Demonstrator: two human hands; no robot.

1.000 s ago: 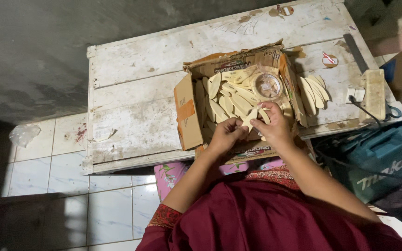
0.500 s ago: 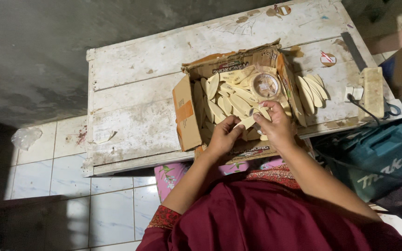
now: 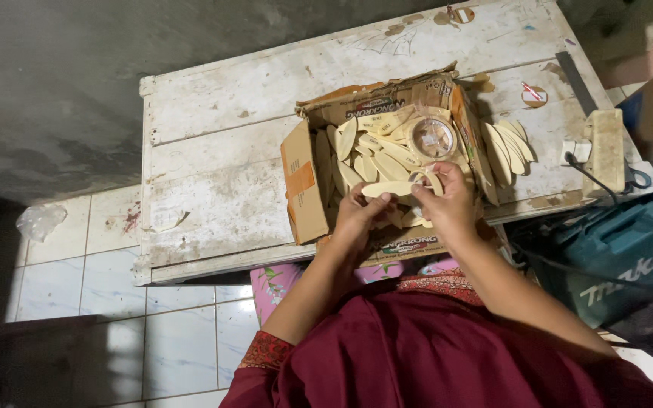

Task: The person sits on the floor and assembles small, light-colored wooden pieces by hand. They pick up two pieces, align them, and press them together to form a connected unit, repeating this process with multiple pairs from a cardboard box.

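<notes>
**Thin wooden piece pinched between both hands over a crowded box**

I am holding one pale oval wooden piece (image 3: 388, 189) flat across the middle of the frame, just above the near edge of the cardboard box (image 3: 300, 189). My left hand (image 3: 357, 219) is pinching its left end, fingers closed on it; my right hand (image 3: 447, 204) is gripping the right end, and what looks like a roll of clear tape (image 3: 426, 177) is sitting against those fingers.

As I judge it, the piece is thin and my hold is only at the tips, so it could be slipping down among the loose pieces (image 3: 372, 151) and getting lost in the pile. The tape may be sticking to itself or to my fingers.

Both forearms are reaching up from the lower centre, wrists close together. The desk (image 3: 213, 181) is filling the frame's upper middle.
</notes>
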